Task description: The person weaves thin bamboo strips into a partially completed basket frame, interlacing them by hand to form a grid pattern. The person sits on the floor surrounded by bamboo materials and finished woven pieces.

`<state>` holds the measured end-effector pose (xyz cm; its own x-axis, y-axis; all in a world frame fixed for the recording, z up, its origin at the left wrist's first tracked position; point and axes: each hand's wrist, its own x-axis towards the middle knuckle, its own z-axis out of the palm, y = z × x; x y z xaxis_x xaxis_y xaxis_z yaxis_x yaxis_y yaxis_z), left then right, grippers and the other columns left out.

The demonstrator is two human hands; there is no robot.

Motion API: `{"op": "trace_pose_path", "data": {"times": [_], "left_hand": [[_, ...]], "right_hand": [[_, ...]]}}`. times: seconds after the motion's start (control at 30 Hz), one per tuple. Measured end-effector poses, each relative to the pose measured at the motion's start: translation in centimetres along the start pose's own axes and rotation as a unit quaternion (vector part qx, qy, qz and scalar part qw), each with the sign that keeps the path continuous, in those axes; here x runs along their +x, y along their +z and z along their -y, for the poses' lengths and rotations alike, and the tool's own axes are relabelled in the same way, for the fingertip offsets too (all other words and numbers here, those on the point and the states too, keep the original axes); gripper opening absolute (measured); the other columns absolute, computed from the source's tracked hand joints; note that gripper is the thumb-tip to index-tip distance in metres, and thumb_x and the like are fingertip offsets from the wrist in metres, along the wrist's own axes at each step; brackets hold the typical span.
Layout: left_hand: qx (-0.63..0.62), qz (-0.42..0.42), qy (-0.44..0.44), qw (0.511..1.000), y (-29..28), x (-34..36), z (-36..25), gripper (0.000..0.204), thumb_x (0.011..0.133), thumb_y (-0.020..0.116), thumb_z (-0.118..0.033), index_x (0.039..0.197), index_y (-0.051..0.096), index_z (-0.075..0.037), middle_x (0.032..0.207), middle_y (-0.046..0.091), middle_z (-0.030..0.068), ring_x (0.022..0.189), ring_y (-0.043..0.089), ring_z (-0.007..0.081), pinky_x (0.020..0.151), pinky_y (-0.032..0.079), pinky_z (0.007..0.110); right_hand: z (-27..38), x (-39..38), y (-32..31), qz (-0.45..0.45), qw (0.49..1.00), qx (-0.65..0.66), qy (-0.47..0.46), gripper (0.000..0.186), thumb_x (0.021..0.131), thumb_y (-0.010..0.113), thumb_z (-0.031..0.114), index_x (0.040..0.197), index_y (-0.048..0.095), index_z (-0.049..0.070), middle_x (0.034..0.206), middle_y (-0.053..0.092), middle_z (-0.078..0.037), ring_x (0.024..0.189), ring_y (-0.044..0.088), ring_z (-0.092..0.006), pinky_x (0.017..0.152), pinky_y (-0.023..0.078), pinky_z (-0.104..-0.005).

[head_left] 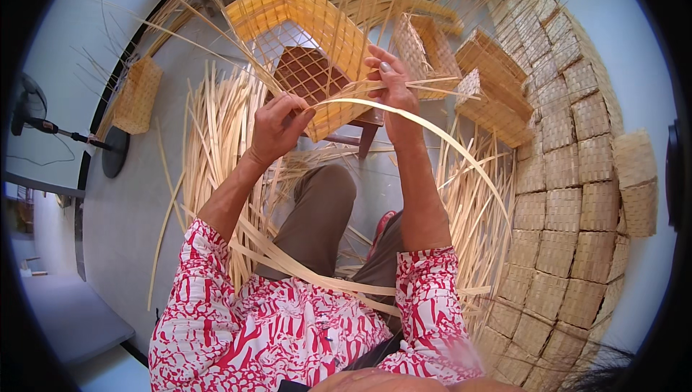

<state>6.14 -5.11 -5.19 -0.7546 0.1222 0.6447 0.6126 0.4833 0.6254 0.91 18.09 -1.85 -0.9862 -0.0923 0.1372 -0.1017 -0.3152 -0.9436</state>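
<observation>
A partly woven basket (306, 10) with a yellow wall and an open lattice stands tilted in front of me, with long loose strip ends sticking up from it. My left hand (280, 124) is closed at the near corner, pinching a pale flat bamboo strip (454, 143) against the weave. From there the strip arcs right, past my right wrist, and hangs down. My right hand (393, 93) is at the basket's right side, fingers bent round thin strips that run across the near edge. Its palm side is partly hidden.
Under the basket is a dark brown stool (310, 71). Loose strips (223, 125) lie in heaps either side of my legs, some across my lap. Finished woven baskets (562, 212) are stacked along the right; others (497, 103) stand nearby. A fan (112, 150) stands left.
</observation>
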Motion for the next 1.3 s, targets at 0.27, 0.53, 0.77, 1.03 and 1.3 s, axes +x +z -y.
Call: {"op": "trace_pose_path", "data": {"times": [0.27, 0.53, 0.77, 1.03, 1.3], "left_hand": [[-0.039, -0.002, -0.037, 0.999, 0.0, -0.4, 0.2, 0.006, 0.091, 0.075, -0.002, 0.092, 0.068, -0.001, 0.078, 0.063, 0.005, 0.06, 0.058, 0.0103, 0.053, 0.046, 0.025], [-0.042, 0.05, -0.107, 0.992, -0.6, 0.3, -0.5, 0.009, 0.089, 0.077, -0.004, 0.091, 0.068, -0.002, 0.074, 0.064, 0.0023, 0.063, 0.061, 0.0064, 0.057, 0.049, 0.024], [-0.03, 0.131, -0.095, 0.986, -1.8, 1.2, -0.2, 0.015, 0.089, 0.081, -0.01, 0.087, 0.069, -0.001, 0.071, 0.066, 0.0014, 0.06, 0.063, 0.0062, 0.055, 0.05, 0.023], [-0.052, 0.326, -0.183, 0.926, -9.3, 4.0, 3.0, 0.01, 0.088, 0.082, -0.012, 0.085, 0.077, -0.005, 0.066, 0.066, -0.0018, 0.053, 0.057, 0.0019, 0.048, 0.045, 0.019], [-0.046, 0.338, -0.167, 0.925, -12.6, 2.8, 4.0, 0.011, 0.09, 0.08, -0.011, 0.086, 0.074, -0.003, 0.071, 0.063, -0.0023, 0.06, 0.058, 0.0038, 0.051, 0.045, 0.022]], "right_hand": [[-0.1, 0.2, -1.7, -0.11, 0.971, 0.211, 0.015, 0.031, 0.109, 0.051, 0.031, 0.096, 0.064, 0.007, 0.087, 0.063, -0.003, 0.077, 0.06, -0.0116, 0.072, 0.052, -0.027], [-0.7, -2.3, -1.6, -0.133, 0.939, 0.316, 0.039, 0.038, 0.111, 0.044, 0.036, 0.093, 0.06, 0.006, 0.1, 0.065, -0.01, 0.09, 0.064, -0.0201, 0.083, 0.056, -0.0382], [0.0, -3.5, -1.3, -0.042, 0.984, -0.032, -0.173, 0.037, 0.104, 0.063, 0.039, 0.117, 0.065, 0.004, 0.111, 0.063, -0.007, 0.093, 0.059, -0.0132, 0.082, 0.053, -0.0287], [-0.2, -3.0, -1.8, -0.066, 0.877, -0.362, -0.31, 0.045, 0.089, 0.071, 0.009, 0.134, 0.063, 0.011, 0.126, 0.064, -0.013, 0.078, 0.065, -0.0231, 0.072, 0.056, -0.0347], [-2.0, -0.9, -0.9, -0.014, 0.798, -0.469, -0.378, 0.005, 0.094, 0.069, 0.015, 0.098, 0.071, 0.013, 0.104, 0.067, -0.009, 0.086, 0.067, -0.0319, 0.072, 0.054, -0.0414]]}}
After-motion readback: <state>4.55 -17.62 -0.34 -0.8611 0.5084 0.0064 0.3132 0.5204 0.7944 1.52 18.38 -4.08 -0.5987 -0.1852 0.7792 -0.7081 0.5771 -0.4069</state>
